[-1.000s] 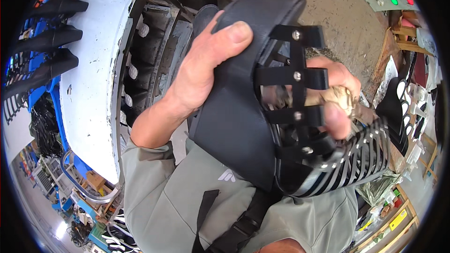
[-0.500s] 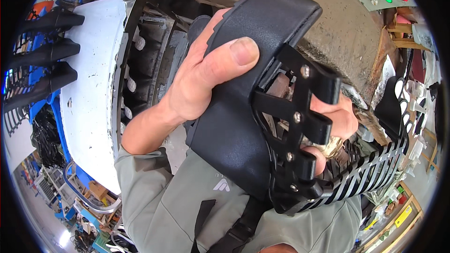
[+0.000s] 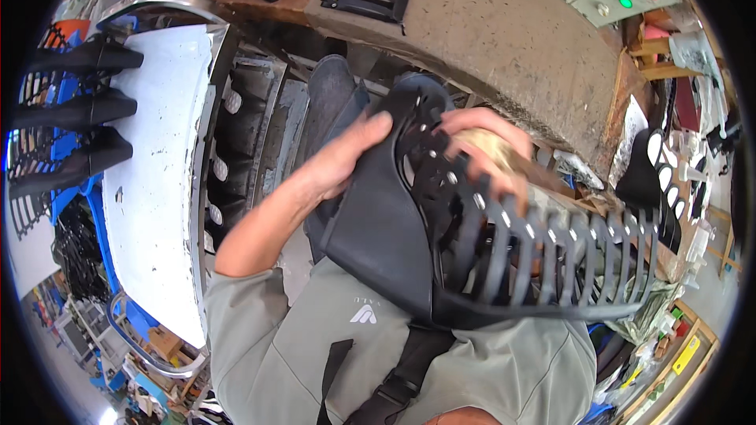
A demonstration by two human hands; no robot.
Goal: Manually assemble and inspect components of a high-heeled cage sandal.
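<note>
- Head view, centre: I find the black riveted-strap upper (image 3: 378, 228) in front of the chest, its smooth panel slanting and its strapped end reaching rightward.
- Left hand (image 3: 345, 159): grasps the panel's upper left edge, thumb on the outer face.
- Right hand (image 3: 510, 135): fingers bent about a pale yellowish item (image 3: 487, 146) beside the straps; through the blur I cannot tell how firmly.
- Handling, in my judgement: the left thumb should press flat, sparing the smooth face, while the right fingers work lightly near the rivets; a snagged strap could twist the piece.
- Edges: the brown workbench (image 3: 504, 47) presents a rough front edge beyond the hands; the white tabletop (image 3: 157, 189) ends left of the left forearm.
- Room: I judge the gap between workbench and shirt (image 3: 315, 338) the best space for turning; rightward, the strapped end nears black pieces with white ovals (image 3: 642, 177).
</note>
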